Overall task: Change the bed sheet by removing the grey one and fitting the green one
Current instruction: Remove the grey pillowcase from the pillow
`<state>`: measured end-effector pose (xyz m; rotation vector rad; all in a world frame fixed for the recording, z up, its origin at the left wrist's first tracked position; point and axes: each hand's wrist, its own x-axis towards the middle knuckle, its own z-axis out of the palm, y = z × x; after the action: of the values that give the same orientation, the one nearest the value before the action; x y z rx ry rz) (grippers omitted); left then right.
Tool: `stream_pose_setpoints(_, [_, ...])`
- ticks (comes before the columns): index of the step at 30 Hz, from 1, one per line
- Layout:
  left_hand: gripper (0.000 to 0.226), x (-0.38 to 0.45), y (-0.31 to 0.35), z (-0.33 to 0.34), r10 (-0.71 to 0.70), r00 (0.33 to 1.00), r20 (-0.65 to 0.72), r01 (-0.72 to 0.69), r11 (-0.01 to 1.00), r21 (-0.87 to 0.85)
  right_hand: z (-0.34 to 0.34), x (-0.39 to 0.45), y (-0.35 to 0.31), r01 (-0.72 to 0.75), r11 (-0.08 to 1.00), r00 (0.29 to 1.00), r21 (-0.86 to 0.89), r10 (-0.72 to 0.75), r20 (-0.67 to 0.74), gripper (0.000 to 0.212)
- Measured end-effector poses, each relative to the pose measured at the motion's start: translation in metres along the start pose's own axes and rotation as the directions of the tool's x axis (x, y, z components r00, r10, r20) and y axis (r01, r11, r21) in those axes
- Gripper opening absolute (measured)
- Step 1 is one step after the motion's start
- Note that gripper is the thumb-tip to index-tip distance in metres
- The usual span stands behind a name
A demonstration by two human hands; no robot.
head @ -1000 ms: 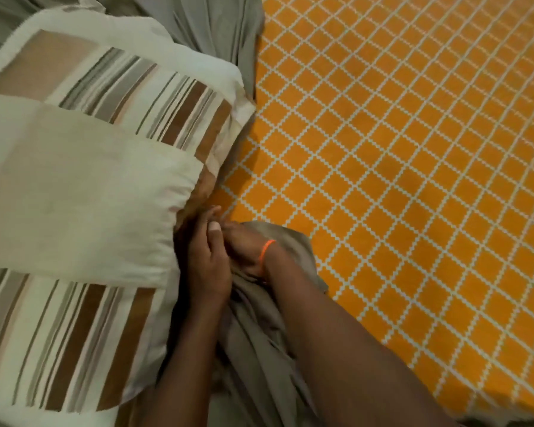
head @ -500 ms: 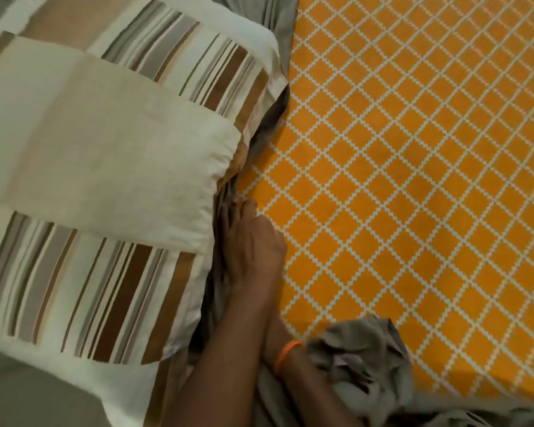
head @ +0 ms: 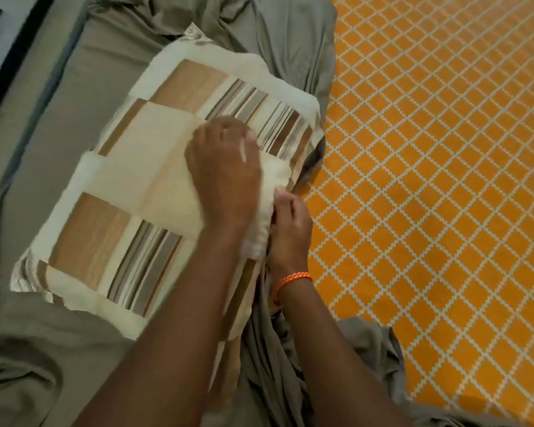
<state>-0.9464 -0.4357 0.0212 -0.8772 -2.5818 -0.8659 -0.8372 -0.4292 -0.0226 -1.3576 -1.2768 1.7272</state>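
The grey sheet (head: 278, 50) lies bunched along the left of the bare orange diamond-patterned mattress (head: 444, 180), with more of it spread under a cream and brown striped pillow (head: 130, 192). My left hand (head: 225, 174) lies on top of the pillow with its fingers curled into the cover. At the pillow's right edge, my right hand (head: 290, 223), with an orange wristband, has its fingers curled round the bunched cream cover. Grey folds run just under that hand. No green sheet is in view.
A dark bed-frame edge (head: 16, 66) runs diagonally at the upper left, with pale floor beyond it. More crumpled grey sheet (head: 367, 359) is heaped at the bottom between my arms and the mattress.
My left hand has moved from the pillow's edge onto its top. My right hand has come up from the heaped grey sheet to the pillow's right edge. The view has shifted left.
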Motion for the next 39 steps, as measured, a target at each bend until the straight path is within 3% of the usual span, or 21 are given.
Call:
stream_pose_setpoints(2, [0.029,0.026,-0.036,-0.004,-0.132,0.991,-0.021,0.134,0.978,0.162,0.02,-0.004,-0.011,-0.04,0.999,0.996,-0.009,0.041,0.077,0.052])
stream_pose_setpoints(3, [0.043,0.033,-0.054,-0.006,-0.232,0.973,0.009,0.224,0.948,0.228,0.027,-0.009,-0.011,-0.05,0.997,0.993,-0.055,0.055,0.104,0.065])
stream_pose_setpoints(5, [0.092,0.037,-0.08,-0.007,-0.46,0.883,0.096,0.406,0.85,0.336,0.032,-0.014,0.012,-0.045,0.986,0.991,-0.158,0.065,0.121,0.085])
stream_pose_setpoints(6, [0.11,0.036,-0.087,-0.005,-0.531,0.838,0.127,0.454,0.806,0.379,0.032,-0.014,0.023,-0.053,0.979,0.988,-0.195,0.08,0.13,0.088])
stream_pose_setpoints(8, [0.121,0.025,-0.089,0.001,-0.556,0.81,0.187,0.443,0.789,0.426,0.035,-0.005,0.043,-0.083,0.969,0.989,-0.235,0.11,0.103,0.083])
stream_pose_setpoints(12, [0.104,-0.006,-0.085,0.006,-0.397,0.875,0.276,0.304,0.895,0.325,0.025,-0.002,0.063,-0.141,0.967,0.98,-0.21,0.167,0.109,0.07])
stream_pose_setpoints(15, [0.071,0.004,-0.071,-0.009,-0.335,0.922,0.196,0.279,0.923,0.265,0.009,-0.002,0.055,-0.142,0.987,0.976,-0.078,0.153,0.152,0.065])
stream_pose_setpoints(18, [0.053,0.014,-0.046,-0.022,-0.262,0.962,0.077,0.239,0.944,0.229,-0.006,0.003,0.038,-0.118,0.993,0.981,-0.004,0.117,0.154,0.055])
stream_pose_setpoints(24, [0.04,0.009,0.035,-0.02,-0.269,0.96,0.084,0.258,0.959,0.115,-0.079,0.031,-0.009,0.02,0.999,0.996,-0.029,-0.018,0.084,0.042])
stream_pose_setpoints(30, [0.031,-0.001,0.152,0.011,-0.224,0.948,0.225,0.251,0.963,-0.101,-0.212,0.075,-0.061,0.156,0.929,0.981,-0.334,-0.186,-0.06,0.069])
stream_pose_setpoints(33, [0.032,-0.019,0.201,0.032,-0.143,0.914,0.38,0.233,0.951,-0.203,-0.281,0.092,-0.091,0.119,0.826,0.965,-0.552,-0.226,-0.131,0.06])
stream_pose_setpoints(37, [0.027,-0.039,0.22,0.05,-0.131,0.786,0.604,0.439,0.806,-0.397,-0.325,0.12,-0.103,-0.115,0.544,0.978,-0.831,-0.082,-0.189,0.082])
stream_pose_setpoints(39, [0.027,-0.051,0.21,0.055,-0.12,0.763,0.635,0.457,0.795,-0.399,-0.318,0.121,-0.099,-0.059,0.559,0.993,-0.827,-0.056,-0.109,0.073])
